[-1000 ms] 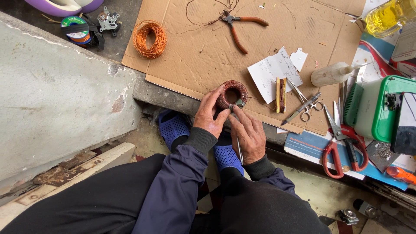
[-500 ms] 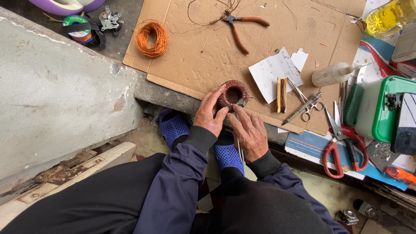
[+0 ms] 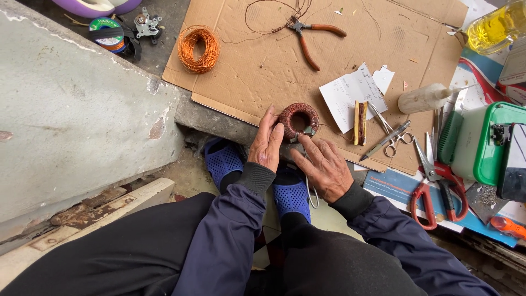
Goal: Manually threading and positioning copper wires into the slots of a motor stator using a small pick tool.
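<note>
- Work area: a grey concrete slab (image 3: 82,109) fills the left of the view, with a worn wooden plank (image 3: 82,219) along its lower edge. The setting is ground level; the person sits with knees drawn up, feet in blue mesh shoes (image 3: 224,161) below the work.
- Work surface: a flat sheet of brown cardboard (image 3: 263,71) lies on a concrete ledge and carries most of the tools.
- Right side: a green-and-white case (image 3: 482,142), red-handled scissors (image 3: 433,189) and a bottle of yellow liquid (image 3: 496,24) lie near the cardboard edge.
- On the cardboard: a loose hank of orange copper wire (image 3: 198,48) at the far left corner, orange-handled pliers (image 3: 312,35) at the top, white paper slips (image 3: 353,96) and small metal scissors (image 3: 392,140) to the right.
- Wound toroid coil (image 3: 299,119): sits at the near edge of the cardboard, between both hands. The ring lies flat, its central hole facing up toward the camera; being round, it has no distinct long axis.
- Left hand (image 3: 267,143): fingers extended, pressed against the coil's left rim.
- Right hand (image 3: 323,167): fingers loosely spread, index tip touching the coil's near rim; a thin wire trails below it.
</note>
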